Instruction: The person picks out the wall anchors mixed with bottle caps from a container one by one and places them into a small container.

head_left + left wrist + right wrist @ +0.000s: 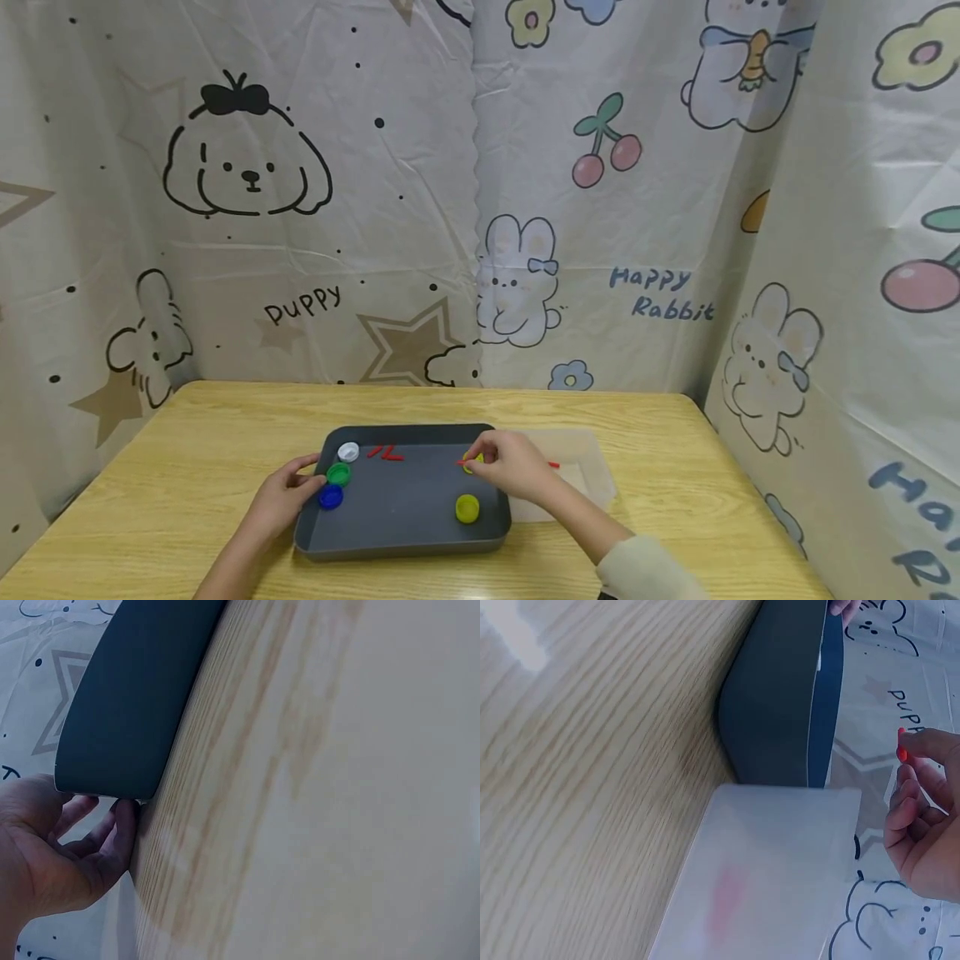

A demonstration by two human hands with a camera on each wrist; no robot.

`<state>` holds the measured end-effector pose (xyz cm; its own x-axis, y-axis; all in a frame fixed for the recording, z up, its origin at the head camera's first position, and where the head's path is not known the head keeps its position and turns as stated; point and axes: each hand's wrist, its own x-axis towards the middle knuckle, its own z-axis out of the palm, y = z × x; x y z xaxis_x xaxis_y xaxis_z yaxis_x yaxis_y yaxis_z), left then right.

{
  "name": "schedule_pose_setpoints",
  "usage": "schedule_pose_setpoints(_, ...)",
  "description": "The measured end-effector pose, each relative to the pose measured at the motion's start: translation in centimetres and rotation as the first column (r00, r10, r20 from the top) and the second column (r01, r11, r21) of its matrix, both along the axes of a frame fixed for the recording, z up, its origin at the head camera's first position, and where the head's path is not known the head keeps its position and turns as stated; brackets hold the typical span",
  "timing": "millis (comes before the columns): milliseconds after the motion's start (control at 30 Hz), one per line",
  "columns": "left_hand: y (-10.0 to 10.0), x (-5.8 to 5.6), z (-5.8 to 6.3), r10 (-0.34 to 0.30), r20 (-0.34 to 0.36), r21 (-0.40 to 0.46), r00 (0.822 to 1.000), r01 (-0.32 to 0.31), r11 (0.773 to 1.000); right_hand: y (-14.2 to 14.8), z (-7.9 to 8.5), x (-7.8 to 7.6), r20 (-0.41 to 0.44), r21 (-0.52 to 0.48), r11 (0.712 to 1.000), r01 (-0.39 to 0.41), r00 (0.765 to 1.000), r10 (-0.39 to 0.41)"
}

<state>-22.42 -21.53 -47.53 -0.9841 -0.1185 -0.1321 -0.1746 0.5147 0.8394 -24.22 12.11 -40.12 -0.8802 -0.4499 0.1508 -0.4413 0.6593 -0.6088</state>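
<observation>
My left hand (pixel 281 498) grips the left wall of a grey tray (pixel 405 550), thumb at the rim beside a green bottle cap (pixel 338 474). In the left wrist view its fingers (pixel 124 832) touch the tray's end. Above the tray's right side, my right hand (pixel 513 468) pinches a small red stick (pixel 902 746) between thumb and forefinger. A yellow cap (pixel 472 463) lies partly hidden behind those fingers. Another yellow cap (pixel 467 508) sits nearer the front. Red sticks (pixel 390 455) lie at the tray's back left.
White (pixel 348 452) and blue (pixel 331 497) caps line the tray's left side with the green one. A translucent white box (pixel 600 475) stands against the tray's right side, with a red piece (pixel 553 465) in it. Printed curtains (pixel 420 208) hang behind the wooden table (pixel 645 450).
</observation>
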Motion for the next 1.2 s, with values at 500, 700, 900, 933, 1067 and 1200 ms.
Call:
schedule_pose_setpoints(500, -0.2, 0.0, 0.1, -0.020, 0.002, -0.014, 1.000, 0.020, 1.000, 3.0, 0.3, 0.0, 0.018, -0.045, 0.996, 0.078, 0.997, -0.078)
schedule_pose_setpoints(700, -0.1, -0.1, 0.0, -0.026, 0.001, -0.011, 1.000, 0.026, 1.000, 4.5, 0.4, -0.2, -0.016, -0.027, 0.990, 0.140, 0.990, -0.140)
schedule_pose_setpoints(900, -0.1, -0.2, 0.1, -0.020, 0.008, -0.015, 1.000, 0.020, 1.000, 6.0, 0.3, -0.5, 0.003, -0.028, 0.982, 0.185, 0.983, -0.185)
schedule_pose_setpoints(933, -0.1, -0.2, 0.1, -0.020, 0.008, -0.015, 1.000, 0.020, 1.000, 6.2, 0.3, -0.5, -0.001, -0.025, 0.980, 0.195, 0.981, -0.195)
schedule_pose_setpoints(1067, -0.1, -0.1, 0.1, -0.022, 0.009, -0.013, 1.000, 0.022, 1.000, 7.2, 0.1, -0.6, -0.006, -0.016, 0.972, 0.235, 0.972, -0.236)
schedule_pose_setpoints(1200, -0.1, -0.1, 0.1, -0.026, 0.012, -0.011, 1.000, 0.026, 1.000, 8.2, 0.0, -0.8, 0.019, -0.020, 0.959, 0.281, 0.960, -0.281)
